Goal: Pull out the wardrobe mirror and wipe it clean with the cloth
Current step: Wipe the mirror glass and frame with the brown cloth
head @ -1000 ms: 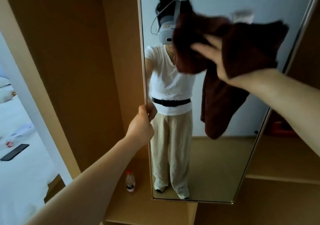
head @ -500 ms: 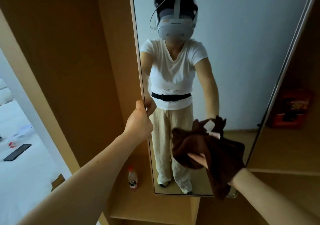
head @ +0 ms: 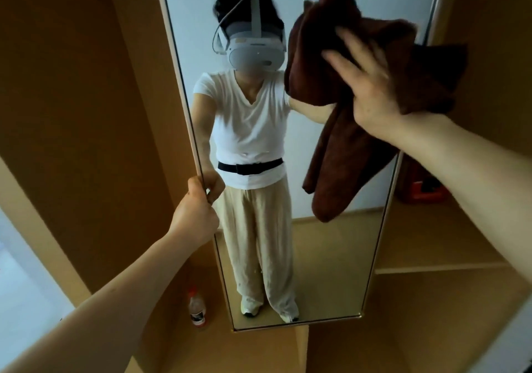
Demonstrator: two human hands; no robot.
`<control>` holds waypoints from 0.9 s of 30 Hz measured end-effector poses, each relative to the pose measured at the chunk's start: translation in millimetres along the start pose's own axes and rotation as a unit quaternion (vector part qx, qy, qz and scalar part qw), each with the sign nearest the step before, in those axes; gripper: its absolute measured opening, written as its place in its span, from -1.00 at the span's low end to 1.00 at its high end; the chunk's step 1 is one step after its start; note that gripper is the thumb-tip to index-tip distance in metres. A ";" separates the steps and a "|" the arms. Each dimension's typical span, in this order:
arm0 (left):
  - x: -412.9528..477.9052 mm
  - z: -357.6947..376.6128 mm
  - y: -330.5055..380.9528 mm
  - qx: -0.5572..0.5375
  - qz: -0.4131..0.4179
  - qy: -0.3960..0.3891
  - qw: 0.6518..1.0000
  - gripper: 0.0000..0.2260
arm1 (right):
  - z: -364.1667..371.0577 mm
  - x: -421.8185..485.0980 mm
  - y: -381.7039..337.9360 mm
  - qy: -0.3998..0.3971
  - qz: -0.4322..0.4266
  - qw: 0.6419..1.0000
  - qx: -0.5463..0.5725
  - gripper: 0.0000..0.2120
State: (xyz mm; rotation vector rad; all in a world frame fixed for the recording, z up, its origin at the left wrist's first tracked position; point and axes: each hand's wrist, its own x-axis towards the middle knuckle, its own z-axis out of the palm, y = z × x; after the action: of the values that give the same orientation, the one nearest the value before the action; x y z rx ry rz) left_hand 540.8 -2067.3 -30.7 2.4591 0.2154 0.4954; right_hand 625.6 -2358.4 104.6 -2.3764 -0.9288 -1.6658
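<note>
The mirror [head: 331, 257] stands tall and narrow in the open wardrobe [head: 72, 85], out in front of its wooden back, with its lower edge above the wardrobe floor. The left hand [head: 195, 217] grips the mirror's left edge at about mid height, the fingers curled round the thin frame and the thumb on the near side. The right hand [head: 371, 93] is up at the glass's upper right. Its fingers are spread and straight, blurred at the tips, and its palm presses the cloth [head: 431, 73] flat against the glass. The cloth is dark brown and bunched. It spreads above and to both sides of the hand, reaches past the mirror's right edge, and a long fold hangs below the wrist in front of the glass. The glass reflects a person in a white top, dark belt, pale trousers and a headset, with one arm out to the frame and the other up behind the cloth. A small bottle [head: 197, 309] with a red cap stands upright on the wardrobe floor, just left of the mirror's lower left corner and not touching it. To the right of the mirror a wooden shelf [head: 446, 243] carries a red thing [head: 423, 188] that is too dark and blurred to identify.
</note>
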 end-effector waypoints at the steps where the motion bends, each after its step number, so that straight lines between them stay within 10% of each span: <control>1: 0.3 2.2 -0.8 0.010 0.002 0.005 1.000 -0.58 | 1.0 -5.6 -7.1 -0.002 0.032 0.999 -0.005 -0.34; 14: 3.7 2.2 -5.0 0.007 0.037 0.036 0.999 -0.64 | 40.9 -219.5 -140.5 -0.300 0.231 0.926 -0.002 -0.15; 27: 1.8 2.8 -6.0 -0.016 0.048 0.034 0.998 -0.58 | -19.2 -42.4 -27.9 -0.081 0.199 0.975 -0.047 -0.33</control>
State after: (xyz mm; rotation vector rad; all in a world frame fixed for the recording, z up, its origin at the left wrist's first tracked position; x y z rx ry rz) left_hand 543.4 -2063.6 -35.9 2.4324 0.1154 0.6193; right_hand 585.9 -2361.5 67.7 -2.5730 -0.3561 -1.4065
